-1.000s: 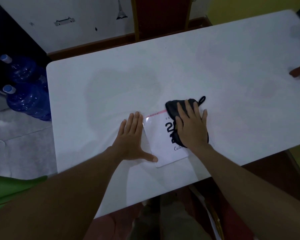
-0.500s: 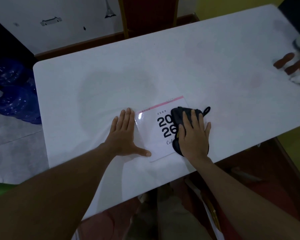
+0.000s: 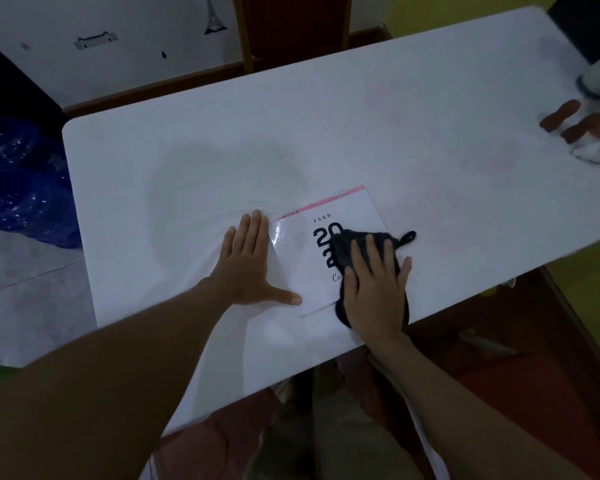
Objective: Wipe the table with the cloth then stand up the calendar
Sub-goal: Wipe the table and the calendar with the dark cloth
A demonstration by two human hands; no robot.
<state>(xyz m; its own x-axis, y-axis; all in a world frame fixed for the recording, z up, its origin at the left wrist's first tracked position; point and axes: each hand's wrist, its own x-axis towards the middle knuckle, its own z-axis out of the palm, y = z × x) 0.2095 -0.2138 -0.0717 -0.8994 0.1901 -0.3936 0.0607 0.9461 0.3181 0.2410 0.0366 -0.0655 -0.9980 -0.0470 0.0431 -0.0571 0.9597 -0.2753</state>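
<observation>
Right hand (image 3: 374, 285): palm down, fingers (image 3: 373, 249) spread and pressing the dark cloth (image 3: 343, 251) flat; the cloth has slid back over the calendar's right half, covering more of the printed digits than half a second ago.
Left hand (image 3: 248, 268): flat on the table (image 3: 187, 168), fingers together, thumb out along the calendar's near-left corner, unmoved, bracing it.
Calendar (image 3: 302, 261): lying flat between the two hands, pink strip just beyond the fingertips.
Meaning: wiping strokes are still running across the cover; standing it up is not yet begun.
Far right: another person's fingers (image 3: 575, 123) on a pale rag, well apart.
</observation>
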